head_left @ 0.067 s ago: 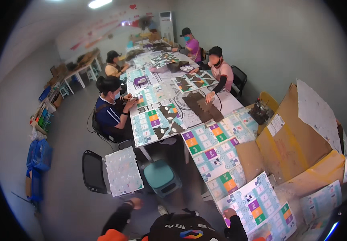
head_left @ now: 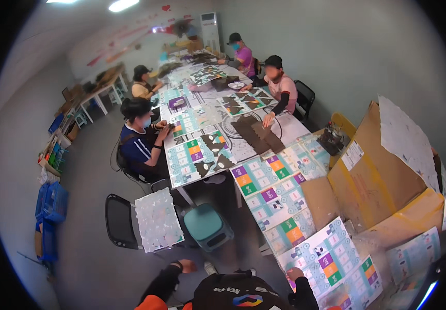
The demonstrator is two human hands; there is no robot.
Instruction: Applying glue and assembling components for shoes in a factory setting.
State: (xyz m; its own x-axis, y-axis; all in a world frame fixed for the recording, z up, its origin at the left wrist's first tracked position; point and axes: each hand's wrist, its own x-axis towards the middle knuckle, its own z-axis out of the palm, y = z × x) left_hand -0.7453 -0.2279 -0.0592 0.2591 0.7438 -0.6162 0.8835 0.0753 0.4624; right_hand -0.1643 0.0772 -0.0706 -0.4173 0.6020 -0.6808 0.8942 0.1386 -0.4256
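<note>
My left hand (head_left: 186,266) is low in the view, over the floor and below the chair with a pale sheet on it. It is blurred, and its fingers are too unclear to read; no object shows in it. At the lower left edge of a printed sheet (head_left: 311,260) with coloured blocks is my right hand (head_left: 295,274). Its fingers are curled closed against that edge, and whatever they may hold is hidden. More printed sheets (head_left: 256,178) lie beneath and beyond on the near table.
A large open cardboard box (head_left: 378,170) stands at the right. In front are a green stool (head_left: 201,222) and a black chair (head_left: 120,221) bearing a pale wavy-edged sheet (head_left: 158,219). Several people sit along the long table (head_left: 233,147), handling dark cut pieces. Blue crates (head_left: 51,199) line the left wall.
My left hand has swung a little to the right, toward my body. My right hand stays by the sheet's edge. The whole view has shifted slightly.
</note>
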